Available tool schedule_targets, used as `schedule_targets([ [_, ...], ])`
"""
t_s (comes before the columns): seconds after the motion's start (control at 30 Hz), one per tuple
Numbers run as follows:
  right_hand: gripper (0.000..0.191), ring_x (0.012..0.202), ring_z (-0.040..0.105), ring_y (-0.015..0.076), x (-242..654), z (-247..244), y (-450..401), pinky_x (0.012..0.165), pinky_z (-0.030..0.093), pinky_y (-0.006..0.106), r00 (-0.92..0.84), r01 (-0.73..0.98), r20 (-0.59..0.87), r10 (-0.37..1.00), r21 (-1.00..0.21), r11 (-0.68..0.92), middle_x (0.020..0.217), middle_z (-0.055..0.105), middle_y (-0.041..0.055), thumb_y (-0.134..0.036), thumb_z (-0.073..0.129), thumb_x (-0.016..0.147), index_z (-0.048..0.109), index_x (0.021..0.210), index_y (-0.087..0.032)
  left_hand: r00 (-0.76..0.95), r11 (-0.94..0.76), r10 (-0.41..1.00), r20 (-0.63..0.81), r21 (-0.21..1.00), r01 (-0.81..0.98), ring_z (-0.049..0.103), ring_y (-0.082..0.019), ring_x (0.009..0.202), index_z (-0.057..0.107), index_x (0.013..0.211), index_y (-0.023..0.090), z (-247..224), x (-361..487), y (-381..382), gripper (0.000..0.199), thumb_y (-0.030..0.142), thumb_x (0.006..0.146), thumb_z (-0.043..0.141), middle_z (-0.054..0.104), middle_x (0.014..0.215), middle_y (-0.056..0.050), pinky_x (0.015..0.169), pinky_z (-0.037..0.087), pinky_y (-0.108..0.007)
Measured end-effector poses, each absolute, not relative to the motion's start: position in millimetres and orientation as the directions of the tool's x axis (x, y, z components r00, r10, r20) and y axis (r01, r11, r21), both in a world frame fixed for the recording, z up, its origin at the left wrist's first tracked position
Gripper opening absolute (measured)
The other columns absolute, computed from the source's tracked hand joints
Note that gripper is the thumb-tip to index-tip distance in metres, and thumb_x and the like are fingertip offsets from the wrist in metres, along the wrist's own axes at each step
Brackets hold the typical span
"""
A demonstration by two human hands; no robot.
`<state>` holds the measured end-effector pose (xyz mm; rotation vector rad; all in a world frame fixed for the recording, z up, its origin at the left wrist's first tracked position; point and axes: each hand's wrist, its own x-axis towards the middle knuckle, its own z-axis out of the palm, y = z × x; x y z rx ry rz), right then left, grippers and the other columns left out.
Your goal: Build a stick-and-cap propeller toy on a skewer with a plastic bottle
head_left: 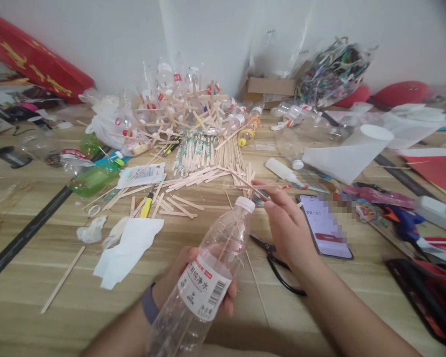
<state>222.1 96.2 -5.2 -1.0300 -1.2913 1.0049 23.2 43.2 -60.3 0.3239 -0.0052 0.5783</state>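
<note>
My left hand [228, 297] is wrapped around a clear plastic water bottle [204, 282] with a white label. The bottle leans up and away, its white cap [245, 204] on. Beyond the cap, my right hand [288, 228] pinches a flat wooden stick [260, 191] between thumb and fingers. Under the right wrist lie black-handled scissors [273, 260], partly hidden. A thin skewer [258, 290] rests on the table beside the bottle. Further off, loose flat wooden sticks [193, 178] are spread in a heap.
Plastic bottles and joined sticks [186, 104] pile up by the wall. A phone [325, 228] lies right of my right hand, with a glue gun [403, 220] past it. White paper pieces [128, 250], a yellow cutter [146, 206] and a green bottle [92, 178] are on the left.
</note>
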Motion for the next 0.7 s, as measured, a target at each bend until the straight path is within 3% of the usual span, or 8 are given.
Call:
schedule_targets([
  [0.17, 0.021, 0.115, 0.058, 0.0231, 226.2, 3.9, 92.9, 0.102, 0.040, 0.039, -0.121, 0.139, 0.323, 0.939, -0.931, 0.338, 0.117, 0.069, 0.0033, -0.031, 0.054, 0.090, 0.068, 0.105, -0.027, 0.838, 0.789, 0.543, 0.045, 0.314, -0.528, 0.073, -0.027, 0.075, 0.060, 0.118, 0.012, -60.1, 21.2, 44.3, 0.062, 0.056, 0.076, 0.063, 0.073, 0.091, -0.016, 0.060, 0.053, -0.028],
  [0.33, 0.025, 0.121, 0.056, 0.0240, 229.7, 8.1, 93.7, 0.105, 0.039, 0.041, -0.206, 0.200, 0.334, 0.920, -0.905, 0.374, 0.123, 0.067, 0.0046, -0.035, 0.056, 0.090, 0.066, 0.112, -0.027, 0.827, 0.778, 0.560, 0.054, 0.311, -0.546, 0.074, -0.025, 0.079, 0.054, 0.130, 0.015, -52.4, 19.6, 47.5, 0.066, 0.056, 0.078, 0.062, 0.074, 0.096, -0.016, 0.063, 0.052, -0.026],
  [0.53, 0.033, 0.128, 0.049, 0.0256, 230.2, 2.7, 96.8, 0.109, 0.034, 0.047, -0.243, 0.257, 0.354, 0.903, -0.874, 0.412, 0.134, 0.059, 0.0055, -0.039, 0.055, 0.091, 0.059, 0.122, -0.030, 0.824, 0.745, 0.563, 0.058, 0.395, -0.537, 0.073, -0.024, 0.083, 0.062, 0.119, 0.015, -46.0, 19.1, 60.4, 0.057, 0.053, 0.076, 0.066, 0.074, 0.098, -0.014, 0.070, 0.053, -0.027],
  [0.63, 0.043, 0.133, 0.042, 0.0272, 228.4, 1.2, 96.5, 0.109, 0.032, 0.050, -0.155, 0.322, 0.413, 0.897, -0.837, 0.441, 0.145, 0.048, 0.0067, -0.041, 0.055, 0.090, 0.052, 0.131, -0.030, 0.793, 0.705, 0.609, 0.016, 0.447, -0.551, 0.072, -0.023, 0.082, 0.061, 0.119, 0.011, -35.6, 18.6, 65.2, 0.059, 0.051, 0.076, 0.067, 0.074, 0.098, -0.015, 0.073, 0.053, -0.028],
  [0.7, 0.045, 0.122, 0.051, 0.0275, 225.1, 2.3, 93.7, 0.101, 0.040, 0.048, -0.005, 0.367, 0.414, 0.910, -0.846, 0.387, 0.139, 0.052, 0.0102, -0.044, 0.054, 0.089, 0.051, 0.131, -0.026, 0.762, 0.664, 0.648, 0.002, 0.488, -0.566, 0.072, -0.023, 0.080, 0.060, 0.119, 0.010, -26.8, 18.2, 67.4, 0.063, 0.052, 0.074, 0.069, 0.074, 0.096, -0.015, 0.072, 0.053, -0.027],
])
